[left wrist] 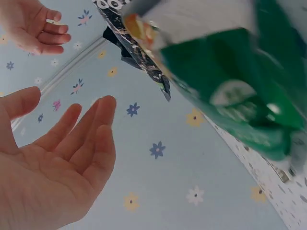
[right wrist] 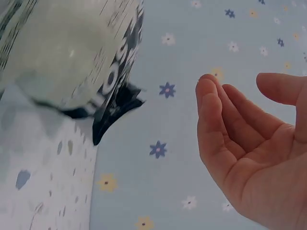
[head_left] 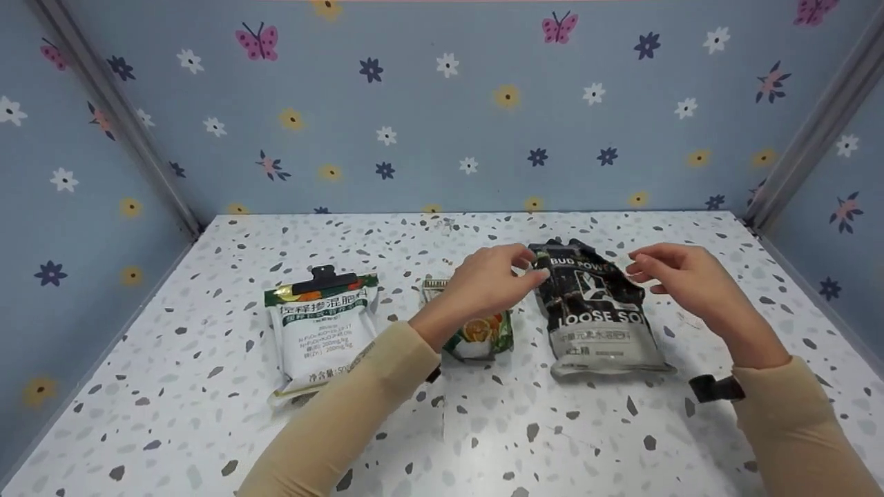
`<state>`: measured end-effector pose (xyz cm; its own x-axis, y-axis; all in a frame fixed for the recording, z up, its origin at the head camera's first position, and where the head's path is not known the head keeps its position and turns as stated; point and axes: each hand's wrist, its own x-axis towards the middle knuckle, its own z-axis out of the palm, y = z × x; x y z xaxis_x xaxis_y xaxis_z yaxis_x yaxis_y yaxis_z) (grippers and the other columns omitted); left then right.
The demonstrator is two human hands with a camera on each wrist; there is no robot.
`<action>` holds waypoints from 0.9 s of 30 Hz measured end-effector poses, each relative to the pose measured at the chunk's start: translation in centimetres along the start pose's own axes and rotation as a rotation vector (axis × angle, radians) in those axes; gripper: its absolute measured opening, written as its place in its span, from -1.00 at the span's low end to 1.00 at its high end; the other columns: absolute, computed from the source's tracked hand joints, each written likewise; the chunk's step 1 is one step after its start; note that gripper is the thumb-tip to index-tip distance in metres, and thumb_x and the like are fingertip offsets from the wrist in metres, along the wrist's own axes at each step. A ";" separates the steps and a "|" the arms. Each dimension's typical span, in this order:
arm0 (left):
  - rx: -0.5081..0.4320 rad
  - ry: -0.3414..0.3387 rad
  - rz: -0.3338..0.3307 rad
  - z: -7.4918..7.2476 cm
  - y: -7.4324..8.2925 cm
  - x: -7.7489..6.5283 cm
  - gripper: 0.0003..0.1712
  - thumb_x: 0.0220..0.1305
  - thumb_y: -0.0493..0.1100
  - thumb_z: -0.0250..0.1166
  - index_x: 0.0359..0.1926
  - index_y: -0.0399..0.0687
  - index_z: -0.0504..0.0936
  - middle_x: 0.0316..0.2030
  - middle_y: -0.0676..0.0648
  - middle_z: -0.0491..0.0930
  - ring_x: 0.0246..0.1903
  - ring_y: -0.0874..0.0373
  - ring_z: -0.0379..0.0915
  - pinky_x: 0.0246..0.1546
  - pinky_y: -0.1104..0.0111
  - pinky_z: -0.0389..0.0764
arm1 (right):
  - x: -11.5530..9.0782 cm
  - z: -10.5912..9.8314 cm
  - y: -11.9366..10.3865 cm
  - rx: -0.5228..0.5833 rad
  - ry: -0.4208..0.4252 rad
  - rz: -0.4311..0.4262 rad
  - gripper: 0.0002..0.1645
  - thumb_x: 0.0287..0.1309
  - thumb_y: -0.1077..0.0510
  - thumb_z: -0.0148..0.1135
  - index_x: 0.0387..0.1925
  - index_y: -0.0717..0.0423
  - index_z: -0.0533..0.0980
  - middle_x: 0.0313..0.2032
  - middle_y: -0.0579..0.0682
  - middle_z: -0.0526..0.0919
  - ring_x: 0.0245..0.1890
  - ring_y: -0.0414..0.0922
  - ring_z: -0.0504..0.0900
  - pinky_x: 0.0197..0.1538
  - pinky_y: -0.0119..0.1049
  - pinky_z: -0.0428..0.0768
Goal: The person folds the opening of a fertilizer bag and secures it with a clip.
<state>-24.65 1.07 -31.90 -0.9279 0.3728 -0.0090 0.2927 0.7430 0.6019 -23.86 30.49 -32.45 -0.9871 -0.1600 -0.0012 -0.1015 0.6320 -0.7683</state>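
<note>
A black and grey soil bag (head_left: pixel 590 304) printed "LOOSE SO…" lies on the table, its crumpled black top toward the back wall. My left hand (head_left: pixel 492 276) hovers at its upper left edge, fingers relaxed and thumb apart. On the other side, my right hand (head_left: pixel 680 273) is just off the bag's right edge with loosely bent fingers. In the left wrist view the left palm (left wrist: pixel 62 163) shows nothing held. The right palm (right wrist: pixel 254 153) likewise holds nothing in the right wrist view. Partly hidden under my left forearm is a smaller green packet (head_left: pixel 483 338) with fruit pictures.
At the left lies a white fertilizer bag (head_left: pixel 318 338), with a black clip (head_left: pixel 324 279) across its green top. All three packages rest on a white speckled table (head_left: pixel 539 442). A flowered blue wall panel (head_left: pixel 442 103) closes off the back, and similar panels stand at both sides.
</note>
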 end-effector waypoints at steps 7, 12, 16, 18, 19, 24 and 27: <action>-0.041 -0.037 -0.073 0.5 0.7 3.1 -0.28 0.41 0.32 0.09 0.45 0.13 0.32 0.29 0.04 0.45 0.19 0.10 0.42 0.17 0.15 0.44 | 0.8 -0.8 2.3 -0.039 0.049 0.025 -0.40 0.50 -0.12 -0.01 0.32 0.21 0.40 0.22 0.23 0.50 0.16 0.11 0.50 0.06 -0.26 0.55; -0.124 -0.045 -0.164 0.8 0.3 5.6 -0.23 0.41 0.29 0.12 0.49 0.09 0.23 0.33 0.00 0.40 0.24 0.07 0.38 0.17 0.16 0.44 | 1.5 -0.6 4.2 -0.055 0.021 0.055 -0.38 0.44 -0.14 0.10 0.29 0.20 0.43 0.23 0.25 0.49 0.16 0.20 0.49 0.17 0.13 0.45; -0.209 -0.068 -0.233 1.1 -0.1 7.1 -0.19 0.41 0.28 0.13 0.52 0.07 0.17 0.42 -0.01 0.28 0.33 0.05 0.28 0.23 0.15 0.40 | 2.1 -0.3 5.4 -0.068 -0.010 0.063 -0.38 0.43 -0.10 0.14 0.30 0.21 0.41 0.25 0.26 0.46 0.22 0.21 0.44 0.18 0.16 0.41; -0.241 -0.095 -0.254 1.3 -0.2 7.5 -0.16 0.41 0.28 0.13 0.54 0.05 0.14 0.46 -0.02 0.21 0.37 0.04 0.22 0.27 0.15 0.36 | 2.3 -0.2 5.8 -0.071 -0.030 0.067 -0.37 0.42 -0.09 0.16 0.32 0.23 0.39 0.27 0.28 0.43 0.25 0.22 0.41 0.20 0.17 0.40; -0.262 -0.109 -0.262 1.4 -0.1 7.7 -0.15 0.41 0.28 0.13 0.54 0.04 0.13 0.47 -0.02 0.19 0.39 0.04 0.20 0.28 0.15 0.35 | 2.4 -0.1 6.0 -0.073 -0.039 0.066 -0.36 0.42 -0.08 0.16 0.33 0.24 0.38 0.29 0.29 0.41 0.27 0.23 0.38 0.21 0.18 0.39; -0.327 -0.141 -0.266 1.5 0.6 7.8 -0.15 0.42 0.25 0.14 0.55 -0.01 0.12 0.48 -0.03 0.16 0.40 0.03 0.17 0.30 0.15 0.33 | 2.5 0.1 6.3 -0.064 -0.091 0.073 -0.30 0.42 -0.09 0.16 0.38 0.27 0.32 0.34 0.32 0.34 0.30 0.27 0.34 0.23 0.20 0.37; -0.340 -0.133 -0.249 1.3 1.3 7.8 -0.16 0.43 0.23 0.13 0.54 -0.03 0.13 0.48 -0.03 0.17 0.40 0.03 0.19 0.30 0.16 0.34 | 2.5 0.3 6.2 -0.065 -0.103 0.069 -0.28 0.42 -0.09 0.16 0.39 0.27 0.31 0.32 0.32 0.36 0.29 0.26 0.36 0.23 0.19 0.37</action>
<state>-31.21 5.67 -32.27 -0.9163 0.2905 -0.2758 -0.0491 0.6019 0.7971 -26.90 33.77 -37.37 -0.9745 -0.1892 -0.1205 -0.0451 0.6915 -0.7210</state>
